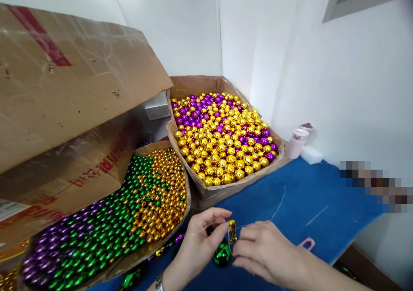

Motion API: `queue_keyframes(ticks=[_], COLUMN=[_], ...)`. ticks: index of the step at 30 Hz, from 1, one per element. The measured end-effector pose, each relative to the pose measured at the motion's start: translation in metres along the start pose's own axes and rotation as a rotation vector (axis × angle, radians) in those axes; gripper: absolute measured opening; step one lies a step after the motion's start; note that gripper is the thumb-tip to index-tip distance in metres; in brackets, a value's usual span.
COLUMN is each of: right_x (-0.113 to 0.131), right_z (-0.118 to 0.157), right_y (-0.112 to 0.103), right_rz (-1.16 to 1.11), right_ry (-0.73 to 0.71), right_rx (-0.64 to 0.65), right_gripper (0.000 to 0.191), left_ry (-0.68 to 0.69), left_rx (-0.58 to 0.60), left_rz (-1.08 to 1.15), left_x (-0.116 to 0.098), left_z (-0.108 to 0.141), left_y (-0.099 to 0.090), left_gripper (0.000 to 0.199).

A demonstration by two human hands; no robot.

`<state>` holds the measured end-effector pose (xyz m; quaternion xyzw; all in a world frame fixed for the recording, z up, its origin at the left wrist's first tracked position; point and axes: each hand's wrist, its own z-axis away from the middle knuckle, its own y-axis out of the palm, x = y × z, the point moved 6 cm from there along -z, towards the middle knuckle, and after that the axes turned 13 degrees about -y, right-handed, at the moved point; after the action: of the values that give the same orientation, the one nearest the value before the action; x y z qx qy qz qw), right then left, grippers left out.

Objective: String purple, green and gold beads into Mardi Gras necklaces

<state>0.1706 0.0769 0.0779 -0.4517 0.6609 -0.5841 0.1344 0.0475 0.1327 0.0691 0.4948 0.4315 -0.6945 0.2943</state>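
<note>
Above the blue table cover (258, 200), my left hand (204, 239) pinches a thin white string (280, 205) between thumb and index finger. My right hand (264, 248) is closed, its fingers drawn together on the same string. Small shiny gold beads (232, 230) hang in a short bunch between the hands, at the left fingertips. Below them is a big glossy green ball (222, 254), partly covered by the left hand. Part of the string forms a loop beside the gold beads. Whether the beads and ball are joined is hidden.
A carton of large gold and purple beads (222, 149) stands behind my hands. To the left, a carton holds green, gold and purple beads (129, 209), under a raised cardboard flap (74, 75). A pink-handled tool (306, 244), pink jar (297, 143) and white block (311, 154) are at right.
</note>
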Motion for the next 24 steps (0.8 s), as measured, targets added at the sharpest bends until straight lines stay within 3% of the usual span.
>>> queue_keyframes(ticks=[3,5,7,12,15,20,24], right_x=[-0.026,-0.043,-0.048,-0.041,-0.036,-0.038,-0.038], right_z=[0.001,-0.001,-0.008,-0.016,-0.015,-0.009,-0.001], right_y=[-0.017,-0.009,0.012,0.061,0.067,0.051,0.043], right_rz=[-0.383,-0.66,-0.893,-1.235,-1.311,-1.18,-1.081], right_ry=[0.158,0.261,0.27,0.231,0.225,0.316,0.342], right_rx=[-0.314,-0.397,-0.297,-0.043,-0.01,-0.228,-0.302], right_gripper=[0.02,0.024,0.029,0.036,0.039,0.034,0.034], left_ry=[0.211,0.319,0.405,0.604,0.638,0.654,0.619], left_rx=[-0.028,-0.014,0.003,-0.013,-0.023,-0.15,-0.264], left_rz=[-0.18,-0.27,-0.323,-0.47,-0.469,-0.519,-0.527], left_x=[-0.013,-0.021,-0.027,-0.035,-0.032,-0.013,0.002], left_z=[0.01,0.016,0.019,0.025,0.026,0.023,0.025], left_y=[0.001,0.002,0.002,0.002,0.002,-0.007,-0.021], left_gripper=[0.023,0.029,0.035,0.044,0.045,0.041,0.029])
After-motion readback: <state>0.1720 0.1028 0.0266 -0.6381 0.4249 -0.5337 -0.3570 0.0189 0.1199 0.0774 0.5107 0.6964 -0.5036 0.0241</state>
